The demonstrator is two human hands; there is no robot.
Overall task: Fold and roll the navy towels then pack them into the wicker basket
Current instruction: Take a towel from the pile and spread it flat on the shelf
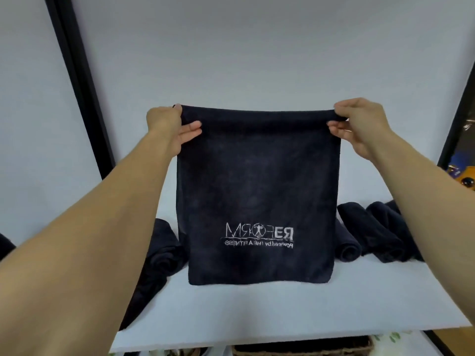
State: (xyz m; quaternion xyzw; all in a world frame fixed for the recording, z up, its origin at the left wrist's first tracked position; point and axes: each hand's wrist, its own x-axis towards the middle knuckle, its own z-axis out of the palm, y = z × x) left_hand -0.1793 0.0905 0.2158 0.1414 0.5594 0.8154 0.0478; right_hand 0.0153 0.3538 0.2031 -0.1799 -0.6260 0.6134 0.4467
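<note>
Both hands hold up a navy towel (pixel 257 181) by its top corners. The left hand (pixel 169 129) pinches one corner, the right hand (pixel 359 124) the other, above the white counter (pixel 257 309).

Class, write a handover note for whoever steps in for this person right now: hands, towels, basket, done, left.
Hands: left grip and right grip each pinch a top corner of the towel, held up over the table.
Things: rolled towels lie on the table either side; the basket sits below its near edge.
Done: several rolled.
Left: fold and roll this one, pack all.
</note>
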